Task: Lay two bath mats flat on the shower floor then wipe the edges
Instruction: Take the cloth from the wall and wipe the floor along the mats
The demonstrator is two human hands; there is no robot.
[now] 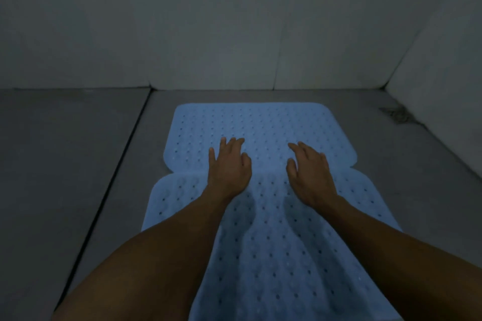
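Note:
Two light blue perforated bath mats lie end to end on the grey shower floor. The far mat sits near the back wall, and the near mat runs toward me. They meet along a seam in the middle. My left hand rests over that seam with fingers straight and spread, reaching onto the far mat. My right hand lies beside it over the same seam, fingers extended forward. Neither hand holds anything. Both forearms cross over the near mat.
Pale walls close off the back and the right side. A dark groove runs along the floor left of the mats. A dark drain or stain sits in the far right corner. Bare grey floor spreads to the left.

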